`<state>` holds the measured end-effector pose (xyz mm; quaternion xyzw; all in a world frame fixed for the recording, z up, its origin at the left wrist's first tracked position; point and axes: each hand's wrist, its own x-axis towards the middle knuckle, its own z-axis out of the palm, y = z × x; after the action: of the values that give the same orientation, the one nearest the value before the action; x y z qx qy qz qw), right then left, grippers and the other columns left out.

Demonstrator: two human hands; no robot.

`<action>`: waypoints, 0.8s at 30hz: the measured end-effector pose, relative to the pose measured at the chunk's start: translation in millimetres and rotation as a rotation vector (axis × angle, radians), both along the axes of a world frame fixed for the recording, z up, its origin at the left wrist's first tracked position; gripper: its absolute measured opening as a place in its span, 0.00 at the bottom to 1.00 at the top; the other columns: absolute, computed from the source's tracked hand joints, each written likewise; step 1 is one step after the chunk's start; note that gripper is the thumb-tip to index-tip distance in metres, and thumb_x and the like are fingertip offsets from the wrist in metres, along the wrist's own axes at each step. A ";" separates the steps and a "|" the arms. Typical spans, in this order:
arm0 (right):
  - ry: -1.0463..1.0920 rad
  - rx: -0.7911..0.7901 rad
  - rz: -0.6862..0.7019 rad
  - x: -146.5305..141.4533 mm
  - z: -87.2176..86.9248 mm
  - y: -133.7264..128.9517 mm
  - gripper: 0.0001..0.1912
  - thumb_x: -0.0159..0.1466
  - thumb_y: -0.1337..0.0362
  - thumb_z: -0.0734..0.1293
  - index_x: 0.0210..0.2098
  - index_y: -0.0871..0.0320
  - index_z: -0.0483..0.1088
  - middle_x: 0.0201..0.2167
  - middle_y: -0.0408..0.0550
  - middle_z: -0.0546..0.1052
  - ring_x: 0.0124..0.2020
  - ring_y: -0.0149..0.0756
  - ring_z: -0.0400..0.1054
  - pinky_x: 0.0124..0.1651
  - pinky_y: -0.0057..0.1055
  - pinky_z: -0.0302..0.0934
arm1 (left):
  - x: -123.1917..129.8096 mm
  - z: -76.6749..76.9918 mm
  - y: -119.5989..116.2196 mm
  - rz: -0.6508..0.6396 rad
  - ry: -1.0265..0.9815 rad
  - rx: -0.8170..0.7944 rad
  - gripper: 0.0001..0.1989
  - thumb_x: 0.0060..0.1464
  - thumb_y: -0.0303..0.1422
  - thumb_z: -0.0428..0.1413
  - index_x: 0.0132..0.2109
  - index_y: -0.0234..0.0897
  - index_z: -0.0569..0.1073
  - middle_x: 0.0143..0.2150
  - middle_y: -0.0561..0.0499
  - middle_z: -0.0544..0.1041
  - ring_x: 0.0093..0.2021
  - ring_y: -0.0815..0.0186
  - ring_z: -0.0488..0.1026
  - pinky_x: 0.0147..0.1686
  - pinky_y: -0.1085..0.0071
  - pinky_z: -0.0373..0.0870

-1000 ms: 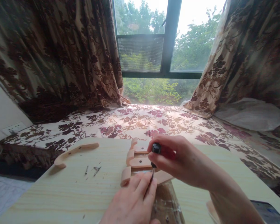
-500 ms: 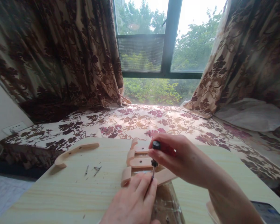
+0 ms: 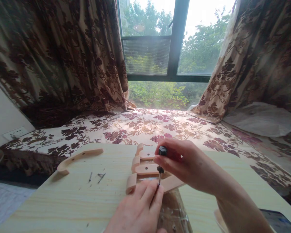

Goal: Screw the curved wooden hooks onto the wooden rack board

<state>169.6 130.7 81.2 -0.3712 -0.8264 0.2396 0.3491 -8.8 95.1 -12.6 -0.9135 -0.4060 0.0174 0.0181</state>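
My right hand [image 3: 181,161] is wrapped round the handle of a screwdriver [image 3: 160,169], which points straight down with its black cap uppermost. Its tip meets the fingers of my left hand [image 3: 138,207], so the tip and any screw there are hidden. With closed fingers, my left hand grips and presses down a curved wooden hook [image 3: 173,183]. Two similar hooks lie just behind it, a middle one [image 3: 145,168] and a far one [image 3: 147,155], each with a dark screw or hole showing. Under them is a brown, plastic-wrapped piece [image 3: 176,207].
A loose wooden hook [image 3: 80,158] and several screws [image 3: 101,177] lie on the pale wooden table [image 3: 63,204] at left. A phone [image 3: 276,220] rests at the right, by my forearm. Beyond the table is a ledge with flowered cloth [image 3: 145,126] below a window.
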 end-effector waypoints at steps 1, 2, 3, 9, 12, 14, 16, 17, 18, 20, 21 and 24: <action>-0.006 0.003 -0.014 0.0 -0.4 0.1 0.08 0.64 0.63 0.61 0.29 0.58 0.64 0.23 0.38 0.63 0.23 0.25 0.52 0.24 0.24 0.49 | -0.7 -2.2 0.4 -0.005 -0.008 0.012 0.39 0.45 0.32 0.57 0.64 0.35 0.54 0.62 0.38 0.63 0.60 0.48 0.60 0.49 0.56 0.69; -0.008 0.001 -0.020 0.1 -0.6 -0.2 0.06 0.64 0.63 0.62 0.30 0.57 0.64 0.23 0.38 0.63 0.23 0.24 0.52 0.24 0.23 0.49 | -1.6 -4.4 0.7 -0.010 -0.020 0.024 0.39 0.46 0.32 0.57 0.64 0.36 0.54 0.62 0.38 0.63 0.60 0.48 0.60 0.49 0.56 0.69; -0.008 -0.005 -0.019 0.4 -0.6 -0.9 0.04 0.63 0.63 0.62 0.32 0.57 0.65 0.23 0.37 0.63 0.23 0.24 0.52 0.24 0.23 0.48 | -2.5 -6.6 0.8 -0.017 -0.036 0.037 0.39 0.46 0.33 0.57 0.64 0.36 0.54 0.62 0.39 0.62 0.60 0.48 0.59 0.50 0.57 0.68; 0.034 -0.044 0.082 1.7 1.8 -5.7 0.03 0.61 0.70 0.63 0.32 0.56 0.66 0.22 0.35 0.63 0.22 0.22 0.52 0.24 0.19 0.49 | -5.1 -11.5 -1.5 -0.036 -0.059 0.093 0.39 0.45 0.33 0.57 0.64 0.35 0.54 0.61 0.39 0.63 0.59 0.49 0.61 0.49 0.57 0.69; 0.041 -0.038 0.059 1.3 1.2 -3.5 0.04 0.62 0.68 0.62 0.29 0.57 0.64 0.22 0.36 0.62 0.22 0.23 0.51 0.23 0.20 0.48 | -4.4 -9.9 -1.6 -0.044 -0.036 0.103 0.40 0.43 0.33 0.58 0.64 0.34 0.55 0.60 0.38 0.64 0.58 0.49 0.62 0.48 0.58 0.70; 0.032 -0.029 0.031 1.1 0.6 -1.7 0.05 0.63 0.65 0.62 0.30 0.57 0.65 0.22 0.37 0.62 0.23 0.23 0.51 0.23 0.21 0.48 | -4.3 -9.8 -1.1 -0.047 -0.040 0.109 0.40 0.44 0.34 0.58 0.64 0.35 0.55 0.60 0.39 0.64 0.59 0.49 0.61 0.48 0.58 0.70; 0.033 -0.034 0.027 1.1 0.8 -1.0 0.03 0.62 0.66 0.62 0.32 0.57 0.66 0.23 0.37 0.62 0.23 0.23 0.51 0.24 0.21 0.48 | -4.7 -10.6 -0.5 -0.047 -0.057 0.110 0.39 0.44 0.34 0.58 0.64 0.35 0.55 0.60 0.39 0.64 0.59 0.50 0.61 0.49 0.58 0.69; 0.037 -0.041 0.036 1.2 1.3 -1.2 0.01 0.62 0.67 0.63 0.33 0.57 0.67 0.23 0.36 0.63 0.23 0.23 0.51 0.24 0.21 0.48 | -4.8 -11.0 -0.3 -0.045 -0.065 0.107 0.39 0.44 0.34 0.58 0.64 0.35 0.55 0.61 0.39 0.64 0.59 0.50 0.61 0.49 0.58 0.69; 0.041 -0.050 0.050 1.1 2.0 -1.5 0.02 0.61 0.68 0.63 0.34 0.56 0.67 0.22 0.36 0.62 0.22 0.23 0.51 0.23 0.21 0.48 | -5.0 -11.3 -0.2 -0.043 -0.070 0.104 0.39 0.44 0.34 0.58 0.64 0.35 0.55 0.61 0.39 0.64 0.59 0.50 0.61 0.49 0.59 0.69; 0.045 -0.061 0.075 0.7 3.0 -2.1 0.03 0.61 0.69 0.63 0.32 0.57 0.67 0.22 0.36 0.62 0.22 0.23 0.51 0.23 0.20 0.48 | -4.8 -11.0 -0.2 -0.048 -0.072 0.094 0.39 0.45 0.34 0.58 0.64 0.35 0.55 0.61 0.39 0.63 0.59 0.50 0.60 0.49 0.59 0.69; 0.044 -0.061 0.077 0.3 3.2 -2.0 0.03 0.61 0.69 0.62 0.31 0.57 0.66 0.22 0.36 0.61 0.23 0.23 0.51 0.23 0.21 0.48 | -4.5 -10.4 -0.2 -0.051 -0.069 0.090 0.39 0.44 0.34 0.58 0.64 0.35 0.55 0.61 0.39 0.63 0.59 0.50 0.61 0.49 0.59 0.69; 0.032 -0.049 0.048 -1.4 1.9 -0.3 0.07 0.63 0.65 0.62 0.28 0.58 0.64 0.21 0.36 0.60 0.23 0.23 0.51 0.24 0.22 0.48 | -3.3 -8.2 0.2 -0.047 -0.048 0.074 0.41 0.43 0.33 0.59 0.64 0.34 0.55 0.61 0.38 0.63 0.59 0.49 0.61 0.49 0.58 0.69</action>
<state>168.2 130.5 83.1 -0.3560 -0.8231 0.2742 0.3474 -12.1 95.3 -20.8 -0.9217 -0.3850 -0.0200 0.0428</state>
